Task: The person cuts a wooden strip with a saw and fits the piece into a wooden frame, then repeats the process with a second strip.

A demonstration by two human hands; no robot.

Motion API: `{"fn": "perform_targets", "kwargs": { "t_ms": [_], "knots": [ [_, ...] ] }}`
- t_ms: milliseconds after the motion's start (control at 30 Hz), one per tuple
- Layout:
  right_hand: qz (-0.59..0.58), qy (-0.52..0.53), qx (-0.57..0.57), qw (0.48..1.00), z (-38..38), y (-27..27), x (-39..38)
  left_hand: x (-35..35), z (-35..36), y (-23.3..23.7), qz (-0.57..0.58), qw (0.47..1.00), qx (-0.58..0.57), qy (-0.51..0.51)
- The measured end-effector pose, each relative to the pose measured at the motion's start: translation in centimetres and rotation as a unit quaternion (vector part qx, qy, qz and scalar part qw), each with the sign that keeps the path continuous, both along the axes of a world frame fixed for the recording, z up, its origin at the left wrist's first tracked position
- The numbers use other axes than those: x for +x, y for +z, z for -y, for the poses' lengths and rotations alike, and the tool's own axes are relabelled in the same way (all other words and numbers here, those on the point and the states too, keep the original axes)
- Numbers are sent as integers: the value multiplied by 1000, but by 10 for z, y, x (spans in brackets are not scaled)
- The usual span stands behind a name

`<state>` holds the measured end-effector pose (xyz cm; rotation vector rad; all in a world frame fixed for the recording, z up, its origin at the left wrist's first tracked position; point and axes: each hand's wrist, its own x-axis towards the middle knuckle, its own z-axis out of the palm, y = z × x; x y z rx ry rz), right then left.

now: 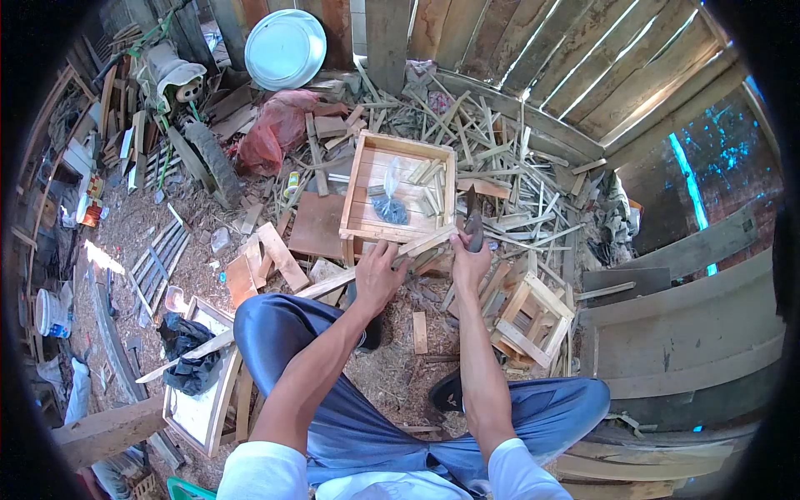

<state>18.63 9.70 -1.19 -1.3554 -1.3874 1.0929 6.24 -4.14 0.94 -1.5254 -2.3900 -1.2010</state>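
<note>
A long pale wooden strip (329, 284) slants across in front of my knees, its upper end near the tray's front edge. My left hand (381, 273) is closed around the strip at mid-length. My right hand (471, 260), by the strip's upper end, grips a dark tool (474, 229) with a pointed tip upward; I cannot tell its exact kind. Just beyond both hands sits a shallow wooden tray (357, 193). Inside it lie a clear plastic bag (390, 204) with small bluish pieces and several short wood pieces (429, 173).
Scrap wood strips (533, 196) pile up along the plank wall (533, 58). A small wooden frame (533, 317) stands at right. Left of me, a white-topped wooden frame (196, 400) carries a black plastic bag (187, 354). A pale round basin (285, 50) leans at the back.
</note>
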Motion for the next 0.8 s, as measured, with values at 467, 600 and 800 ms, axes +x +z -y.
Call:
{"fn": "perform_targets", "kwargs": {
  "t_ms": [467, 600, 800],
  "knots": [
    [-7, -7, -7, 1000, -7, 4, -11, 1, -2, 5, -12, 999, -4, 38],
    [93, -2, -46, 995, -6, 33, -13, 2, -7, 10, -14, 999, 24, 24],
    [91, 5, -35, 995, -12, 25, -13, -8, -12, 7, 33, 998, 12, -47]
  ]
}}
